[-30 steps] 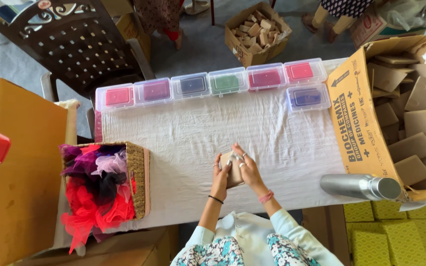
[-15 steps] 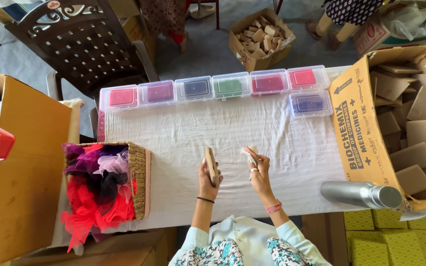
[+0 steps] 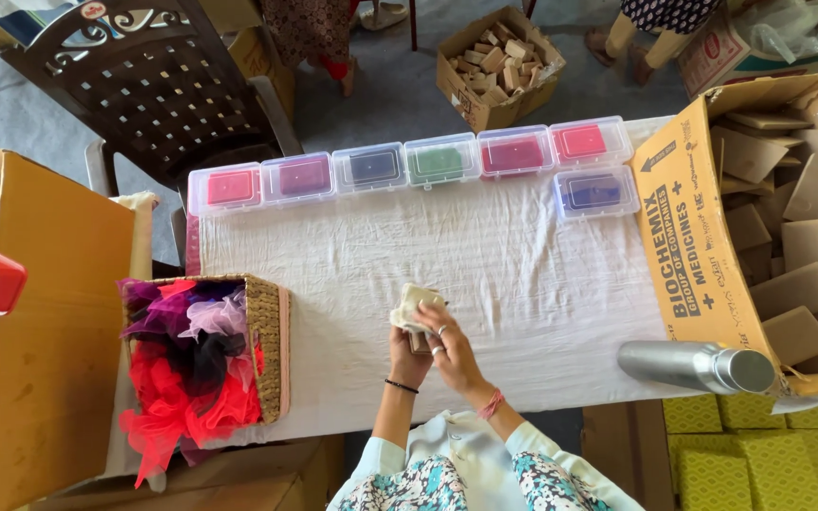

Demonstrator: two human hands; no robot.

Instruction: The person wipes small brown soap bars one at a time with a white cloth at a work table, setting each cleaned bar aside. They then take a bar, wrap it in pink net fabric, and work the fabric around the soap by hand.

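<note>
Our white-draped worktop [image 3: 542, 284] fills mid-frame. At lower centre, our right hand [image 3: 452, 345] and left hand [image 3: 407, 355] close their fingers around a small cream cloth [image 3: 413, 305] and a block; soft, light, best pinched by edges.

Open white cloth-covered table [image 3: 523, 274] lies w/ free room btwn the hands and the far row of clear plastic boxes w/ coloured pads [image 3: 409, 166]. Left side blocked by woven basket of red & purple netting [image 3: 205, 364]. Right: silver metal flask [image 3: 693, 367] lying down, touching the big cardboard carton of brown slabs [image 3: 702, 237] at table edge.
</note>
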